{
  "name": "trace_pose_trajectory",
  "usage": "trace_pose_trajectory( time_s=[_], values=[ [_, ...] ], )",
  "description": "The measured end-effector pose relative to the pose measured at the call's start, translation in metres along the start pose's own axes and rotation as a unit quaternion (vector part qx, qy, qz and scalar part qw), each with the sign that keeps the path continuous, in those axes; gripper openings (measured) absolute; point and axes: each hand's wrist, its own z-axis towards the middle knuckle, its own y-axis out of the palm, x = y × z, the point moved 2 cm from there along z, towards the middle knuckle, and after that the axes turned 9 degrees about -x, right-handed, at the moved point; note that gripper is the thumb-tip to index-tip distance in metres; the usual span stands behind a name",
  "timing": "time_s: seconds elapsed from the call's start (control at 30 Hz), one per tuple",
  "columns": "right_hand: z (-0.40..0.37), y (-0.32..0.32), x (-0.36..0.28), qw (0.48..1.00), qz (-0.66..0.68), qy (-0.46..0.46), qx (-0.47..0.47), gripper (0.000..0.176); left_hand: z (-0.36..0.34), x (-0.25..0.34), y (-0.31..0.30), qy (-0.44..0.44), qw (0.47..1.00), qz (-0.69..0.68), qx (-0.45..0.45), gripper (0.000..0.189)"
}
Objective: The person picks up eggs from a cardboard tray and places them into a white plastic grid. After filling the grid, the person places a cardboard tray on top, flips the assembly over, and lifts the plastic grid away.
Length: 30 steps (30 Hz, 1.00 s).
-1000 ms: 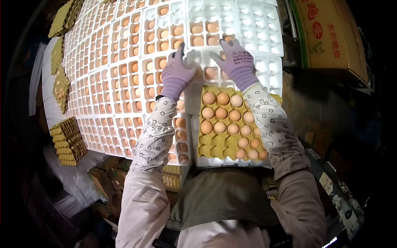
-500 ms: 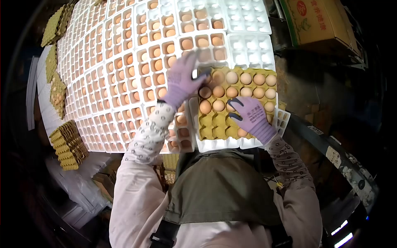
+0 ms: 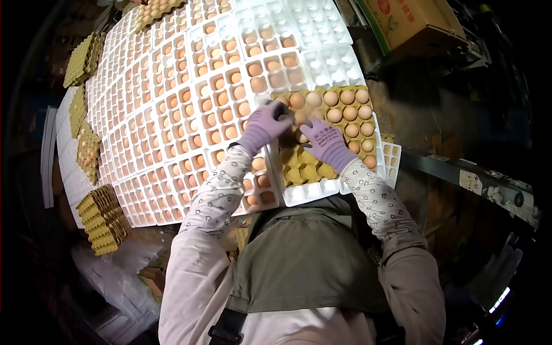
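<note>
Dim room; a printed cardboard box top right, stacked pulp trays left

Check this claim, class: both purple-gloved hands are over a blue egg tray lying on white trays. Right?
No. The head view shows the egg tray is yellow-brown, not blue. Both purple-gloved hands, the left hand and the right hand, are over it, and it lies on white trays.

1. A yellow egg tray, partly filled with brown eggs, is seen lying on white trays.
2. The left hand and the right hand, both gloved in purple, are laid on eggs at its left side.
3. A stack of yellow trays is placed far left.
</note>
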Motion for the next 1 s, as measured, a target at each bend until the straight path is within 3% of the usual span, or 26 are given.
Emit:
trace_pose_trajectory(
  time_s=[0.07,0.1,0.13,0.17,0.2,0.23,0.27,0.3,0.37,0.4,0.47,0.53,0.57,0.6,0.63,0.67,0.7,0.77,0.8,0.83,0.87,0.9,1.0],
  values=[
    [-0.003,-0.008,0.002,0.984,0.154,0.050,0.068,0.040,0.000,0.009,0.020,0.046,0.942,0.327,-0.057,0.038],
    [-0.013,-0.014,0.008,0.953,0.273,0.075,0.106,0.038,0.006,0.007,0.020,0.005,0.954,0.279,-0.107,0.043],
    [-0.021,-0.023,0.015,0.906,0.387,0.098,0.143,0.036,0.002,0.003,0.014,0.006,0.974,0.215,-0.076,0.043],
    [-0.025,-0.032,0.022,0.773,0.596,0.188,0.112,0.036,0.003,0.002,0.008,0.020,0.993,0.113,-0.017,0.042],
    [-0.021,-0.026,0.038,0.821,0.537,0.142,0.130,0.038,-0.001,0.007,0.001,0.032,0.999,0.009,0.038,0.042],
    [-0.016,-0.021,0.054,0.862,0.473,0.099,0.154,0.041,-0.003,0.018,-0.001,0.058,0.995,0.068,0.034,0.042],
    [-0.010,-0.028,0.044,0.944,0.284,0.112,0.127,0.040,-0.002,0.026,0.010,0.061,0.982,0.176,0.008,0.037],
    [-0.004,-0.035,0.034,0.982,0.081,0.126,0.113,0.039,0.003,0.036,0.021,0.064,0.957,0.282,-0.012,0.032],
    [0.009,-0.030,0.032,0.991,-0.090,0.082,0.054,0.039,0.014,0.036,0.042,0.092,0.874,0.478,-0.005,0.020],
    [0.017,-0.022,0.036,0.983,-0.172,0.062,0.025,0.039,0.015,0.040,0.035,0.097,0.896,0.433,-0.008,0.021],
    [0.014,-0.020,0.047,0.989,-0.091,0.084,0.075,0.039,0.010,0.043,0.022,0.107,0.935,0.338,-0.024,0.027],
    [-0.002,-0.042,0.053,0.981,0.036,0.131,0.136,0.039,0.008,0.039,0.001,-0.017,0.981,0.132,0.142,0.031],
    [-0.010,-0.039,0.079,0.959,0.173,0.156,0.160,0.042,0.022,-0.003,0.006,-0.084,0.975,-0.183,0.097,0.029],
    [-0.011,-0.030,0.112,0.919,0.304,0.126,0.220,0.044,0.024,-0.014,-0.009,-0.057,0.814,-0.574,0.071,0.028],
    [-0.014,-0.034,0.135,0.674,0.694,0.224,0.119,0.046,0.030,-0.018,-0.010,0.017,0.849,-0.522,0.083,0.028],
    [-0.007,-0.079,0.117,0.666,0.686,0.272,0.109,0.046,0.038,-0.020,-0.008,0.089,0.876,-0.466,0.092,0.028],
    [0.000,-0.073,0.141,0.729,0.624,0.249,0.135,0.046,0.052,-0.001,-0.020,-0.010,0.834,-0.551,0.032,0.030],
    [0.028,-0.064,0.186,0.858,0.434,0.195,0.195,0.046,0.105,0.015,-0.014,-0.046,0.955,-0.291,0.018,0.037],
    [0.043,-0.073,0.185,0.911,0.305,0.166,0.223,0.046,0.127,0.029,-0.004,-0.049,0.990,-0.124,0.042,0.046],
    [0.053,-0.078,0.186,0.946,0.159,0.210,0.187,0.046,0.140,0.042,0.005,-0.026,0.996,0.066,0.057,0.051],
    [0.063,-0.092,0.171,0.968,0.019,0.224,0.114,0.048,0.151,0.055,0.010,0.000,0.965,0.254,0.069,0.057],
    [0.072,-0.078,0.177,0.971,0.017,0.215,0.099,0.049,0.163,0.056,0.017,-0.002,0.955,0.289,0.058,0.049],
    [0.083,-0.063,0.217,0.967,0.117,0.219,0.061,0.054,0.186,0.060,0.001,-0.060,0.979,0.190,0.048,0.050]
  ],
)
